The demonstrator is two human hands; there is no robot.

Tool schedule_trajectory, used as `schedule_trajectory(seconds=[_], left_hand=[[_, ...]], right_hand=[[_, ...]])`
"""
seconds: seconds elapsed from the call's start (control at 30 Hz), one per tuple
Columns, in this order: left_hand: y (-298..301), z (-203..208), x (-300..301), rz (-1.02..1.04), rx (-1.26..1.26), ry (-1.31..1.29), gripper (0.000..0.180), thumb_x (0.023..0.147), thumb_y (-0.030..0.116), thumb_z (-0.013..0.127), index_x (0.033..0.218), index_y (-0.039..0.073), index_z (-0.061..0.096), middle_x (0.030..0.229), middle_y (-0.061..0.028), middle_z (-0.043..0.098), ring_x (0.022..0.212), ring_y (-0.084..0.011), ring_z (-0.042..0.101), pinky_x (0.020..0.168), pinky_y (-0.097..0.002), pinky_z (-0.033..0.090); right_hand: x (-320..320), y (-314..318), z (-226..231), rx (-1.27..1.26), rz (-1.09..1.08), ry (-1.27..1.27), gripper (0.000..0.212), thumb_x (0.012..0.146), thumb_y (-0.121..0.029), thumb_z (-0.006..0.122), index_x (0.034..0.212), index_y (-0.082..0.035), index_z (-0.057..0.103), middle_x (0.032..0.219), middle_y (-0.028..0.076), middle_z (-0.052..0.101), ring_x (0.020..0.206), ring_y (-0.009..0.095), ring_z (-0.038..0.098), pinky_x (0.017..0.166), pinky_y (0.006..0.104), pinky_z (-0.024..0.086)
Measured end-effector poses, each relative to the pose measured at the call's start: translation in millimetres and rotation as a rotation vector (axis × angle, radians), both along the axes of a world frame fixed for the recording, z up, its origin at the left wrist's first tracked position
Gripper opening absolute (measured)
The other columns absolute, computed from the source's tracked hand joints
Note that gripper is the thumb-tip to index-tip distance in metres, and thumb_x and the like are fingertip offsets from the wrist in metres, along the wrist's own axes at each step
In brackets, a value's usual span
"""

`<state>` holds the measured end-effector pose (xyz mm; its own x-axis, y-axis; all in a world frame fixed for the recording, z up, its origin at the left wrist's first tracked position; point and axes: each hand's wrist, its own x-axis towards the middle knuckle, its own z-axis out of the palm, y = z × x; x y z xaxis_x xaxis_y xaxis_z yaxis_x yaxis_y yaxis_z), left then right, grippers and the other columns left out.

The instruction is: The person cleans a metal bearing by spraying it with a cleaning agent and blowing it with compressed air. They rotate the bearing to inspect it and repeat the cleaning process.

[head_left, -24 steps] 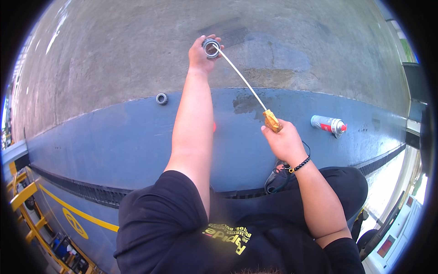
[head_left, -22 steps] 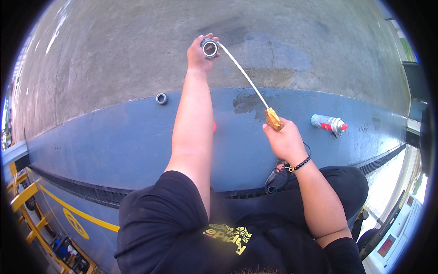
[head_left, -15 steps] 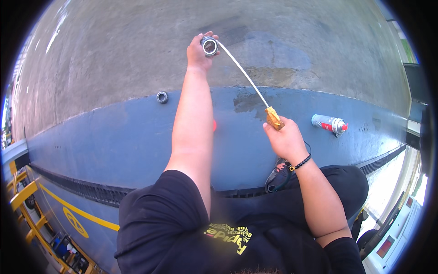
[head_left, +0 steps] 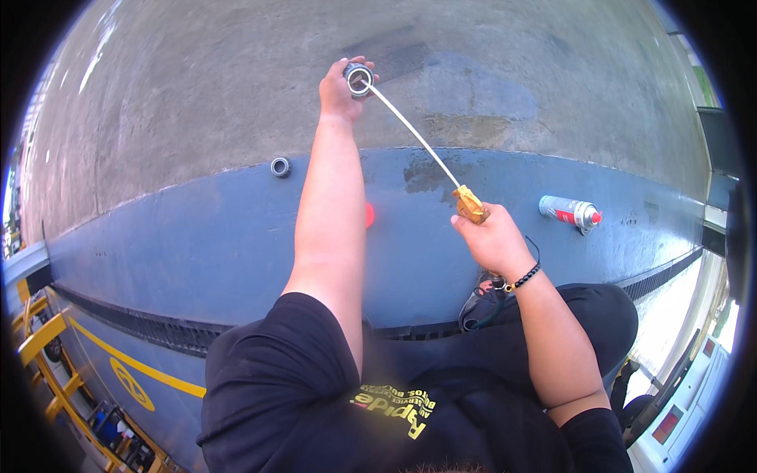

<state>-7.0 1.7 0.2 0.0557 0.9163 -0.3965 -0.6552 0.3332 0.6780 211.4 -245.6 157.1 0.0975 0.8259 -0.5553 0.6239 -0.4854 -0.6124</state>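
My left hand (head_left: 339, 96), stretched out ahead, is wrapped round a short hollow metal cylinder (head_left: 357, 74), its open bright-rimmed end facing up. Nearer to me on the right, my right hand (head_left: 498, 238) grips an air blow gun (head_left: 471, 205) with a yellow body. A fitting shows beneath that wrist. The gun's long pale nozzle slants up to the left, and its tip lies at the cylinder's opening; how far it reaches inside I cannot tell. Another dark ring-shaped part (head_left: 280, 167) rests on the floor left of my left forearm.
A spray can (head_left: 569, 212) with a red nozzle lies on the blue floor at right. A red round thing (head_left: 369, 214) is partly hidden by my left forearm. A dark drain grating (head_left: 150, 322) crosses near my legs. Yellow metal framing (head_left: 41, 337) stands at far left.
The blow gun's nozzle tip has moved left, from beside the cylinder to its opening. My right hand has shifted slightly left with the gun; my left hand moved slightly left.
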Motion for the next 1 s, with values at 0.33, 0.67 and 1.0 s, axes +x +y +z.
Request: schedule_trajectory(seconds=[0.33,0.67,1.0], left_hand=[[1,-2,0,0.054,-0.02,-0.06,0.035,0.098,0.027,0.046,0.109,-0.003,0.059,0.096,-0.0197,0.068,0.078,-0.0328,0.067,0.067,-0.044,0.056],[-1,-4,-6,0.035,0.029,-0.091,0.032,0.096,0.026,0.048,0.106,-0.003,0.06,0.096,-0.0204,0.068,0.079,-0.0339,0.067,0.069,-0.0453,0.056],[1,-4,-4,0.018,0.048,-0.021,0.033,0.095,0.025,0.048,0.106,-0.004,0.06,0.093,-0.0206,0.069,0.077,-0.0323,0.068,0.068,-0.0451,0.056]], right_hand=[[-5,3,13,-0.187,0.061,-0.055,0.035,0.088,-0.027,0.064,0.1,0.005,0.067,0.087,0.028,0.068,0.09,0.044,0.066,0.079,0.0436,0.053],[2,3,5,-0.116,0.086,-0.086,0.028,0.089,-0.022,0.066,0.098,0.005,0.065,0.072,0.016,0.065,0.068,0.023,0.062,0.069,0.0364,0.05],[-5,8,20,-0.124,0.047,-0.138,0.032,0.088,-0.025,0.062,0.097,0.005,0.066,0.089,0.029,0.067,0.094,0.046,0.064,0.081,0.0458,0.052]])
